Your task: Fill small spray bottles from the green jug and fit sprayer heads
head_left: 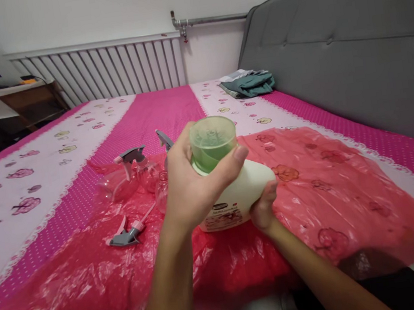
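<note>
your left hand [186,188] curled snug round the green cap [212,154], your right hand [265,208] wrapped round the bottle [250,180] low down, all that over the red sheet [310,187], label [223,216] facing you but way too blurry to read

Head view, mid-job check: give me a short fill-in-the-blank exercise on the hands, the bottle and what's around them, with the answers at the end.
1. The hand around the green cap is the person's ____ one.
2. The other hand grips the body of the pale bottle, making ____ hands on it in all.
3. The plastic sheet spread on the bed is coloured ____.
4. The padded headboard rises on the ____ side of the picture.

Missing words: left; two; red; right.
</note>
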